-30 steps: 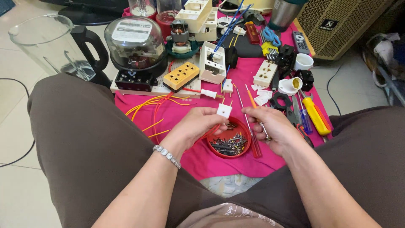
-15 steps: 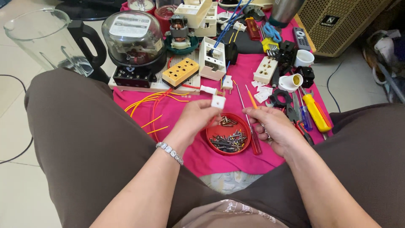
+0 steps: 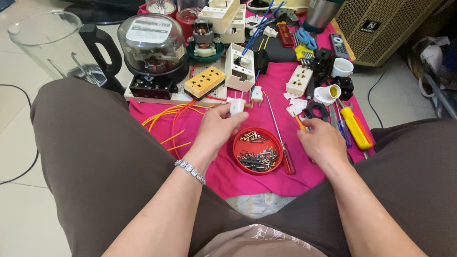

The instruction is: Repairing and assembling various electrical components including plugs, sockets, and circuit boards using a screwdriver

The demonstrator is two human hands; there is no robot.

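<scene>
- white plug (image 3: 236, 105) pinched in left hand (image 3: 219, 126), prongs up, above pink cloth (image 3: 214, 176); no screws fitted that i can see.
- right hand (image 3: 322, 143) loosely curled, empty, resting beside red-handled screwdriver (image 3: 281, 138).
- red screw dish (image 3: 257, 150) between both hands.

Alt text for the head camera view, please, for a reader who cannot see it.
A seated person's left hand holds up a small white plug over a pink cloth, while the right hand rests on tools beside a red dish of screws and a red-handled screwdriver. Sockets, orange wires and a glass-domed meter lie beyond.
</scene>
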